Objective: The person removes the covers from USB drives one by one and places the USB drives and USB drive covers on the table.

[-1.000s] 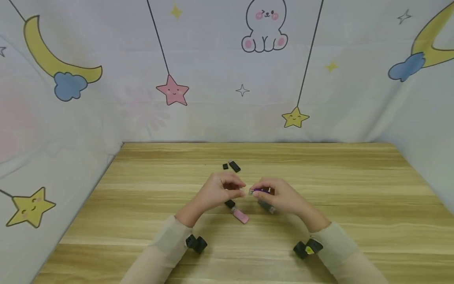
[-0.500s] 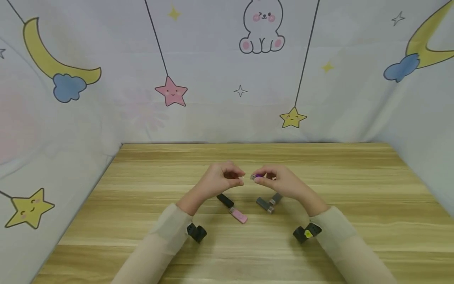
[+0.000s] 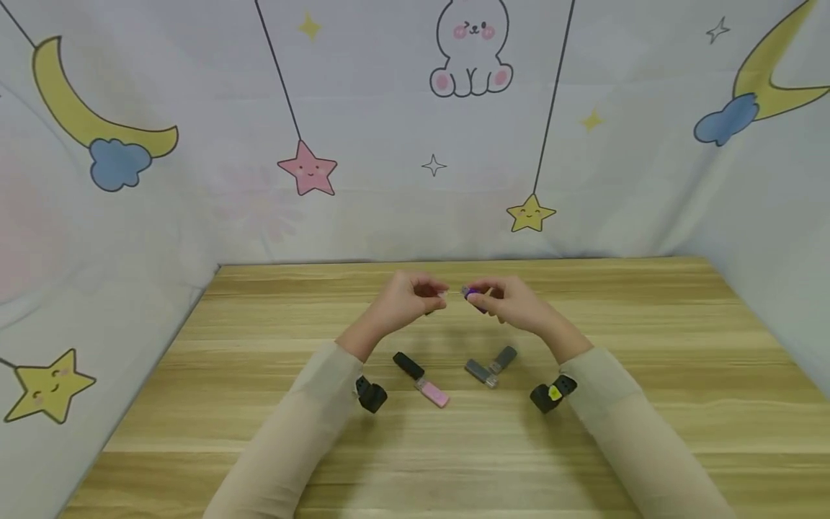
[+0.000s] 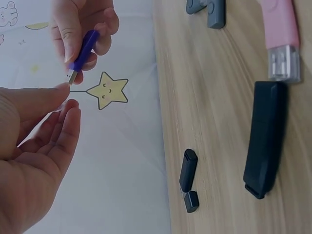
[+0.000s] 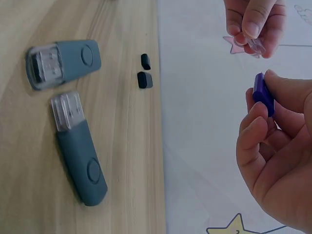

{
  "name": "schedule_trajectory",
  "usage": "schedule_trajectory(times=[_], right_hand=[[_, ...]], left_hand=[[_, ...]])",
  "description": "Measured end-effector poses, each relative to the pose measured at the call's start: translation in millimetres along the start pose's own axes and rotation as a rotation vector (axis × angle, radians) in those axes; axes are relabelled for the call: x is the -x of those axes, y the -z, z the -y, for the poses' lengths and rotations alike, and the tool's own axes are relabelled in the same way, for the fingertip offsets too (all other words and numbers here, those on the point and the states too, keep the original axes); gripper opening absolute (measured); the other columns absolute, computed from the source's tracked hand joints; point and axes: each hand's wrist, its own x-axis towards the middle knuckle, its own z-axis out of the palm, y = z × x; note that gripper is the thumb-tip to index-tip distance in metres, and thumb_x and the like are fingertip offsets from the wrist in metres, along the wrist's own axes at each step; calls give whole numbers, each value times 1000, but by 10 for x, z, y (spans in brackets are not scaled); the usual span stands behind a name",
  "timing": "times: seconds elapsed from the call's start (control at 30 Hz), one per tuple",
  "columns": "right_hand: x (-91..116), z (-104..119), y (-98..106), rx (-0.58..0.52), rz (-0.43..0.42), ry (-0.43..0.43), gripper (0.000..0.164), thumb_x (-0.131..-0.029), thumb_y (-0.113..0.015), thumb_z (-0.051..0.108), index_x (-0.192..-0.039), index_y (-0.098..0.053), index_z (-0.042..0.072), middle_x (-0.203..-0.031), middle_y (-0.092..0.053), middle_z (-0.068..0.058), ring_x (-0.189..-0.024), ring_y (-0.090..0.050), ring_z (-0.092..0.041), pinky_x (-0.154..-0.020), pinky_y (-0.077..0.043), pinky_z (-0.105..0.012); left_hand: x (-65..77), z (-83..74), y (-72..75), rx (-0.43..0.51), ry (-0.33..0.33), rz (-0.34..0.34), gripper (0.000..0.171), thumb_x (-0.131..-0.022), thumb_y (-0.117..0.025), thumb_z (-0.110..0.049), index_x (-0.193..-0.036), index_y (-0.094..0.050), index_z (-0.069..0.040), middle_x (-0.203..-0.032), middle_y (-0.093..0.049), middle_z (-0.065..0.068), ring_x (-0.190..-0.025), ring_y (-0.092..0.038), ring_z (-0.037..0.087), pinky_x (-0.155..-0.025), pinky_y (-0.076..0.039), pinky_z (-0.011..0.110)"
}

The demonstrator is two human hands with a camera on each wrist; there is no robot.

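Both hands are raised over the far part of the wooden table, fingertips facing each other with a small gap. My right hand (image 3: 515, 306) pinches a purple USB flash drive (image 5: 263, 95) between thumb and fingers, its metal plug (image 4: 73, 77) pointing toward the other hand. Between thumb and fingertips, my left hand (image 3: 405, 306) holds a small clear plastic cap (image 5: 256, 46), which shows best in the right wrist view. In the left wrist view the cap is mostly hidden by the fingers.
Nearer on the table (image 3: 441, 461) lie a black flash drive (image 3: 408, 365) and a pink one (image 3: 434, 394), end to end. Two grey flash drives (image 3: 480, 372) lie to their right. Farther back is another black drive (image 4: 189, 170) beside its cap (image 4: 191, 201). A printed cloth (image 3: 376, 216) hangs behind.
Both hands have moved up and away from me, carrying the purple flash drive and the clear cap. The grey drives, partly covered earlier, now show fully.
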Motion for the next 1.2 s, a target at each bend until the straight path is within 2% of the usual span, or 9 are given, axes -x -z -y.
schedule_trajectory(times=[0.13, 0.3, 0.4, 0.53, 0.7, 0.9, 1.03, 1.2], right_hand=[[-74, -17, 38, -22, -19, -22, 37, -99, -55, 21, -130, -57, -1, -101, -63, -15, -75, -54, -25, -60, -51, -38], [-182, -51, 60, -39, -33, -53, 39, -100, -54, 17, -134, -53, -2, -110, -62, -22, -79, -59, -23, -69, -54, -47], [-277, -75, 80, -35, -52, -50, 38, -99, -54, 14, -133, -53, -4, -111, -60, -22, -80, -61, -27, -68, -55, -45], [-389, -96, 105, -27, -58, -69, 37, -99, -52, 11, -133, -52, -5, -113, -57, -22, -84, -62, -32, -66, -56, -36], [-473, -146, 100, -25, -35, -98, 38, -100, -50, 8, -134, -50, -7, -115, -56, -24, -83, -62, -26, -67, -56, -30], [-542, -258, 63, -27, -26, -143, 38, -99, -52, 7, -133, -51, -8, -113, -58, -23, -79, -62, -21, -68, -56, -29], [-573, -300, 59, -5, -15, -189, 39, -98, -53, 8, -134, -51, -7, -111, -58, -22, -78, -61, -19, -68, -56, -27], [-613, -330, 60, -3, 1, -254, 38, -99, -53, 10, -133, -52, -5, -115, -59, -22, -85, -62, -21, -70, -55, -26]], left_hand=[[-93, -3, -14, -20, 33, -18, 26, -89, -69, -8, -114, -69, -2, -103, -69, 10, -91, -65, 20, -74, -55, 29], [-184, 25, -68, -57, 53, -48, 27, -89, -69, -10, -115, -69, -4, -106, -67, 10, -96, -63, 21, -78, -54, 31], [-249, 55, -114, -61, 51, -69, 26, -88, -70, -11, -114, -70, -4, -107, -68, 9, -97, -63, 21, -80, -54, 30], [-333, 107, -184, -38, 56, -76, 26, -88, -70, -10, -113, -69, -3, -106, -68, 11, -94, -63, 21, -75, -55, 30], [-418, 188, -270, -50, 45, -65, 26, -87, -69, -5, -113, -69, -1, -107, -68, 15, -93, -63, 24, -73, -54, 29], [-523, 302, -331, -86, 14, -96, 25, -84, -70, 0, -109, -69, 6, -104, -69, 17, -94, -62, 27, -80, -53, 33], [-569, 352, -349, -128, 25, -98, 25, -83, -71, 0, -107, -70, 6, -100, -69, 16, -93, -62, 27, -81, -53, 33], [-616, 402, -375, -168, 73, -73, 26, -83, -71, -2, -108, -70, 5, -103, -70, 16, -95, -64, 27, -83, -53, 33]])
